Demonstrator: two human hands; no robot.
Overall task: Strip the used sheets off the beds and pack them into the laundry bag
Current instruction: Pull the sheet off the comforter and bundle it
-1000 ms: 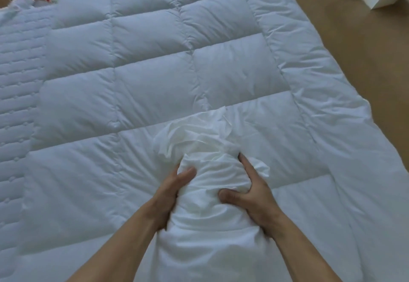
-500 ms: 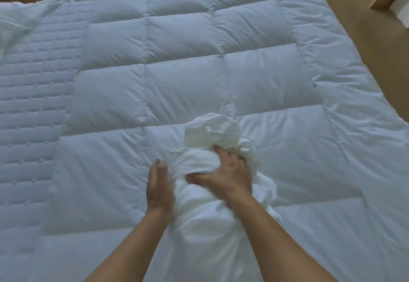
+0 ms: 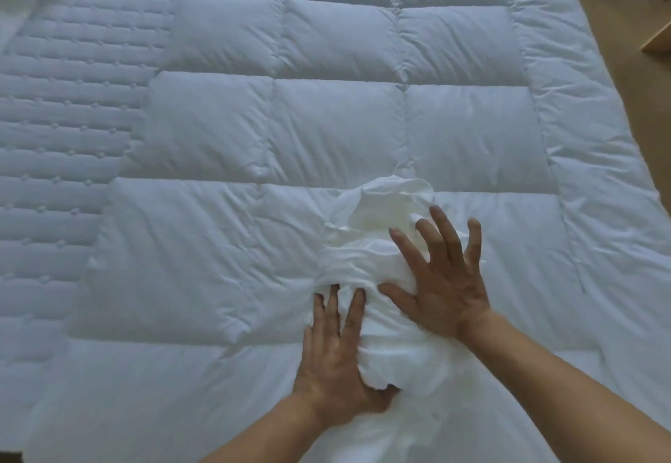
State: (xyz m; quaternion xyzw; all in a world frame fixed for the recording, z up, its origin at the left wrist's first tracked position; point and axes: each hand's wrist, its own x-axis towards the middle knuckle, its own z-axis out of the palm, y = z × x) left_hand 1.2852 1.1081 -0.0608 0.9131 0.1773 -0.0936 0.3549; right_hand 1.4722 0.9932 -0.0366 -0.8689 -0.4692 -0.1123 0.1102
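A crumpled white fabric sheet bundle (image 3: pixel 363 255) lies under both hands on a puffy white quilted duvet (image 3: pixel 326 135). The right hand (image 3: pixel 443 281) rests flat on top, fingers spread wide and grasping nothing. The left hand (image 3: pixel 336 350) presses straight fingers against the bundle's left flank, its thumb hidden beneath a fold. A stitched white mattress pad (image 3: pixel 61 117) shows well left of it.

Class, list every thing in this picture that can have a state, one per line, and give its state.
sheet, crumpled into a bundle on the duvet, under both hands.
left hand, fingers straight, pressing the bundle's left side.
right hand, fingers spread, pressing flat on the bundle.
duvet, spread flat over the bed.
mattress pad, bare beside the duvet.
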